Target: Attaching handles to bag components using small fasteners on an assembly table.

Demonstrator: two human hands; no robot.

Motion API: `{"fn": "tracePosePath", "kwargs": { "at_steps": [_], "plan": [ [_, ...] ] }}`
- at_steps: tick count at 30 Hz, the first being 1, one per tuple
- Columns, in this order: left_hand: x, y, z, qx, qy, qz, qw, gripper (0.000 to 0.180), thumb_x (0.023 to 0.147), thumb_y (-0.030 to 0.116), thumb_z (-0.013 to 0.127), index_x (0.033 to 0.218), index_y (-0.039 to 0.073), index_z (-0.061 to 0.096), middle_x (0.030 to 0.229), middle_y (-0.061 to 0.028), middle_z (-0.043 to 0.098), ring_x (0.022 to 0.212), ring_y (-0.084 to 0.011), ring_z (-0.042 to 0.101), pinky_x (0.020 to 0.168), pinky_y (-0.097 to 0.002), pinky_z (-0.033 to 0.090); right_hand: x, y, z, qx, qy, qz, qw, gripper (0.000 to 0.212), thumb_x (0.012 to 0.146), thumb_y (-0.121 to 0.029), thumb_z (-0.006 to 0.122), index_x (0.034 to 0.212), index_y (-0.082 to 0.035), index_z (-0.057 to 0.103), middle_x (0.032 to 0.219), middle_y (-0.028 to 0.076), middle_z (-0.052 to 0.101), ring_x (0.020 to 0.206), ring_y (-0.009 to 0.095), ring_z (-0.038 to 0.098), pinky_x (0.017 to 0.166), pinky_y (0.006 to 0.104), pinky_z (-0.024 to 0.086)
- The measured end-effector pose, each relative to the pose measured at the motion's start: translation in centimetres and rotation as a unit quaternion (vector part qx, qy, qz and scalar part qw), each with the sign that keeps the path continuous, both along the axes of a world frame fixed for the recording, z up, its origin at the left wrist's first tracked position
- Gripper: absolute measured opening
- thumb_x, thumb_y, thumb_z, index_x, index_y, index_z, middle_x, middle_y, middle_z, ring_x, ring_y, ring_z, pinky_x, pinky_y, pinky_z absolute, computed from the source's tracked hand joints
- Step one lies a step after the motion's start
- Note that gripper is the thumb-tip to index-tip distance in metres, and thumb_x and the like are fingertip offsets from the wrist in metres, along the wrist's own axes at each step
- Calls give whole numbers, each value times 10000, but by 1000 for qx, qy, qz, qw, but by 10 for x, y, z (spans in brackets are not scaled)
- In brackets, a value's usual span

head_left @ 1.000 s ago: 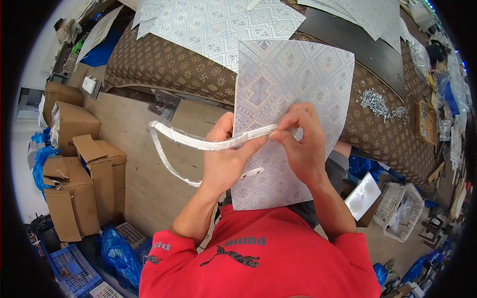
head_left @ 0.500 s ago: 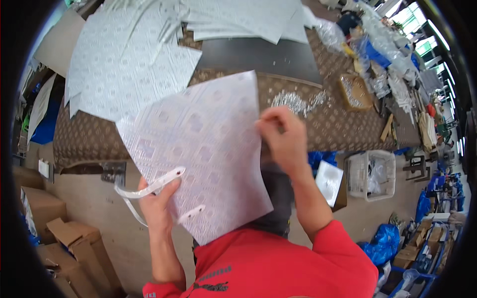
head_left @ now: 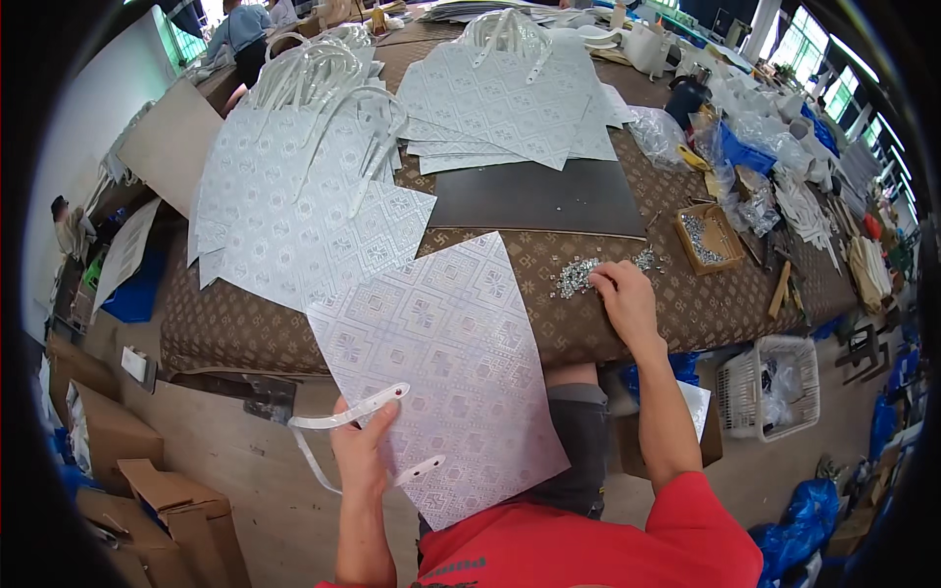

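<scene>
A silvery-white patterned sheet (head_left: 461,343) hangs tilted between my lap and the table's front edge. My left hand (head_left: 361,441) grips its lower left edge, thumb on top, where a white strap (head_left: 355,410) lies. Both strap ends rest on the sheet and carry small dark dots; the strap loops out past the sheet's left edge. Over a heap of small shiny metal pieces (head_left: 576,279) on the table, my right hand (head_left: 627,302) has its fingertips pinched together at the heap's right side. Whether a piece is between those fingers is too small to see.
Two stacks of similar sheets with straps, a left stack (head_left: 294,206) and a far stack (head_left: 500,98), lie on the brown patterned tabletop (head_left: 490,250). A dark board (head_left: 539,196) sits beyond the heap. Rightward are a small box of metal pieces (head_left: 711,240) and plastic bags. Cartons (head_left: 186,500) stand on the floor.
My right hand has left the sheet's right edge and reached right to the metal pieces. My left hand still holds the sheet and strap. The view has tilted up, showing more of the far table.
</scene>
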State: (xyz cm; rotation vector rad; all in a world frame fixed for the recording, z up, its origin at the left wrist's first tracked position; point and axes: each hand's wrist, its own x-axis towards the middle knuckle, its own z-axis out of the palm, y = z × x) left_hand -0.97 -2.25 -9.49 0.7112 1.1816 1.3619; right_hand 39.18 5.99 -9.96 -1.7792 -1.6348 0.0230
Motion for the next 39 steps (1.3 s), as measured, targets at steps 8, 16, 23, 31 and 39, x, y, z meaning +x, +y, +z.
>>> {"fn": "tracePosePath", "kwargs": {
  "at_steps": [8,16,23,31,39],
  "plan": [
    [-1,-12,6,-31,27,34,999,504,839,-8,812,1298,-39,605,1198,-119,708,1097,-210,667,1007,-356,508,-11,-3,14,-23,168,-13,985,120,933,-72,712,1029,-6,738,882,81,729,766,157,673,713,293,518],
    [21,-2,11,9,64,-17,998,315,858,32,820,1135,-15,677,1056,-53,725,947,-111,651,855,-284,524,-116,-33,45,-116,515,188,828,114,932,3,705,1045,-7,696,893,35,730,767,92,645,716,231,520],
    [27,-18,21,22,135,-25,990,210,888,36,800,1062,-1,687,952,-12,702,865,-60,612,759,-232,504,-205,-57,29,-53,318,370,871,211,793,110,759,951,-17,701,1006,54,653,870,147,622,773,269,513],
    [38,-23,28,50,143,-18,988,170,911,10,766,1058,-3,681,946,1,691,873,-54,592,754,-244,502,-208,-58,25,-73,310,369,873,237,730,96,792,905,-26,690,1002,46,537,958,181,565,838,291,473],
    [33,-24,22,87,239,-26,967,179,930,9,746,1096,1,681,988,-5,709,916,-80,618,794,-258,514,-220,-57,35,-72,324,315,889,252,720,86,801,885,-29,648,1005,51,533,943,188,553,845,295,461]
  ]
}}
